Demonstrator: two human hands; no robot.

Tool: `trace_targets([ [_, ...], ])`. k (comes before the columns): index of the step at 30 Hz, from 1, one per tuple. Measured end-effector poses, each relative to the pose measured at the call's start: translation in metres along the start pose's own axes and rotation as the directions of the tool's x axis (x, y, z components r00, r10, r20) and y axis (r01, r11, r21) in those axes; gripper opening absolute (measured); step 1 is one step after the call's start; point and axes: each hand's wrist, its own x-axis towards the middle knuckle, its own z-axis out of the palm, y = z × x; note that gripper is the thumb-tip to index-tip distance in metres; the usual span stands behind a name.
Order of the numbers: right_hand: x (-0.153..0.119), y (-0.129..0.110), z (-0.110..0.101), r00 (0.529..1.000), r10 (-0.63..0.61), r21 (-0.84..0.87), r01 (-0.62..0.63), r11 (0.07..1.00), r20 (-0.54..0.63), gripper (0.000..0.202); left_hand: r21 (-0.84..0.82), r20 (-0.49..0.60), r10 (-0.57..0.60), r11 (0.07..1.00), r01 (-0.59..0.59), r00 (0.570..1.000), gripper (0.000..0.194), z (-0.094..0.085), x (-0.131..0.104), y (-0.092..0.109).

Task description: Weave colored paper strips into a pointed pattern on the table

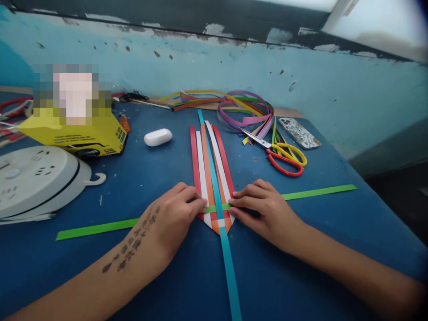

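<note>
One long, flat green strip [211,209]

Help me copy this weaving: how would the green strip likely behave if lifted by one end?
The green strip would probably bend and sag, being long, narrow and thin. It looks light, lying flat like ribbon. Lifting might also tug the blue strip, which crosses over it.

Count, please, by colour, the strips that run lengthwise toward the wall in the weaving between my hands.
Red strips: 2
White strips: 2
Orange strips: 2
Blue strip: 1
Total: 7

The green strip lies crosswise, so it is not counted.
</note>
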Motion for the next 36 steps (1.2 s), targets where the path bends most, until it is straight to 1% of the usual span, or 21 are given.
trace_targets([
  [2,0.000,0.001,0.001,1.000,-0.006,-0.001,0.006,1.000,-0.012,0.019,0.026,-0.026,0.015,1.000,-0.015,1.000,0.030,0.003,-0.005,0.008],
  [4,0.000,0.002,0.001,1.000,-0.008,0.001,0.008,1.000,-0.016,0.019,0.082,-0.056,0.015,0.997,-0.010,0.998,0.030,0.005,-0.009,0.018],
  [8,0.000,0.003,0.002,1.000,-0.007,0.005,0.007,1.000,-0.022,0.020,0.209,-0.090,-0.032,0.977,0.050,0.995,0.028,0.005,-0.014,0.042],
  [12,-0.001,0.002,0.001,0.999,-0.022,0.012,0.023,1.000,-0.036,0.021,0.230,-0.114,-0.144,0.959,0.167,0.983,0.037,0.003,-0.017,0.070],
  [14,-0.001,0.000,0.000,0.998,-0.030,0.017,0.031,0.999,-0.046,0.022,0.223,-0.135,-0.246,0.936,0.271,0.960,0.039,0.005,-0.017,0.084],
  [18,-0.003,-0.004,-0.003,0.999,-0.023,0.030,0.024,0.999,-0.040,0.020,0.217,-0.125,-0.366,0.897,0.385,0.922,0.043,0.010,-0.012,0.104],
  [21,-0.005,-0.003,-0.006,0.999,-0.029,0.035,0.029,0.999,0.012,0.028,0.217,-0.087,-0.446,0.864,0.454,0.891,0.048,0.013,-0.008,0.113],
  [24,-0.004,0.002,-0.007,0.998,-0.041,0.035,0.039,0.999,0.051,0.036,0.217,-0.060,-0.489,0.845,0.490,0.870,0.052,0.013,-0.006,0.119],
  [31,0.002,0.012,-0.005,0.997,-0.062,0.071,0.059,0.996,0.048,0.027,0.212,-0.056,-0.525,0.825,0.524,0.849,0.046,0.014,-0.006,0.124],
  [34,0.004,0.013,-0.004,0.998,-0.045,0.081,0.042,0.996,0.033,0.021,0.208,-0.055,-0.546,0.813,0.544,0.836,0.044,0.014,-0.003,0.127],
  [36,0.004,0.014,-0.005,0.999,-0.030,0.086,0.027,0.996,0.035,0.018,0.208,-0.077,-0.562,0.799,0.565,0.823,0.044,0.015,0.000,0.130],
])
